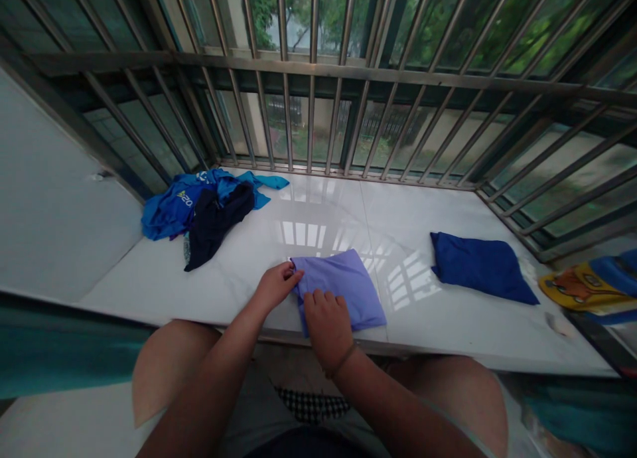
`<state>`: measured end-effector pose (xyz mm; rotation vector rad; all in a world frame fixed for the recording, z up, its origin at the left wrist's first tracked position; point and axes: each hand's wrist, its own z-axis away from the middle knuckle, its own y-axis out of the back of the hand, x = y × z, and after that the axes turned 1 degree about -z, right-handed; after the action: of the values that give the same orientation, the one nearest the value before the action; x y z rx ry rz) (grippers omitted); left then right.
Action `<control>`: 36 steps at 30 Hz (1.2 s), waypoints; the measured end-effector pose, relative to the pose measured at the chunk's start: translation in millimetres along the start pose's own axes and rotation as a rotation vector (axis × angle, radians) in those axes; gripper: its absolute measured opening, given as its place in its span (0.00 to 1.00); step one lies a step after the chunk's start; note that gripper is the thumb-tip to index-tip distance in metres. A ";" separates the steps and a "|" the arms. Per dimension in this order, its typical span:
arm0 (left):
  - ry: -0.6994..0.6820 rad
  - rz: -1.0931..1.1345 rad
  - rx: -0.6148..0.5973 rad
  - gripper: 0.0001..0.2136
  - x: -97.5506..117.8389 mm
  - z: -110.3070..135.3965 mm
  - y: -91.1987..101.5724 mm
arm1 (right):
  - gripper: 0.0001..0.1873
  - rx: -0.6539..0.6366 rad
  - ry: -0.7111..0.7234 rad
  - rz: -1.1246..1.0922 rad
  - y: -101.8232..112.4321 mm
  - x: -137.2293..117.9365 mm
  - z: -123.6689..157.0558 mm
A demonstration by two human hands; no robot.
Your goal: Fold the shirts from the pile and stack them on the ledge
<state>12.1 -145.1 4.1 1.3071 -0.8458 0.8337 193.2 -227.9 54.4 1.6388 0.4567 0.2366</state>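
Note:
A folded lavender cloth [348, 282] lies on the white marble sill [318, 226] near its front edge. My left hand [276, 285] pinches the cloth's upper left corner, fingers closed on the fabric. My right hand [326, 325] rests with curled fingers on the cloth's lower left part, pressing it down. My knees show below the sill.
A heap of bright blue and dark navy clothes [204, 209] lies at the back left. A folded dark blue cloth [480, 265] sits to the right. A yellow and blue item [587, 289] lies at the far right edge. Metal window bars [308, 79] enclose the sill.

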 end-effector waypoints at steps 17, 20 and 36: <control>0.141 -0.203 0.263 0.13 8.3 14.6 2.2 | 0.23 0.125 0.152 -0.152 -35.3 20.5 55.9; 0.178 -0.357 0.258 0.13 8.2 31.0 0.4 | 0.26 0.167 0.155 -0.176 -38.5 19.9 59.0; 0.429 0.791 -0.062 0.24 44.1 26.7 -12.5 | 0.07 0.488 0.221 -0.192 -23.8 14.3 54.2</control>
<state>42.1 -171.0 39.5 0.6667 -1.0302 1.6225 224.8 -269.0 22.5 2.0359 0.8880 0.1703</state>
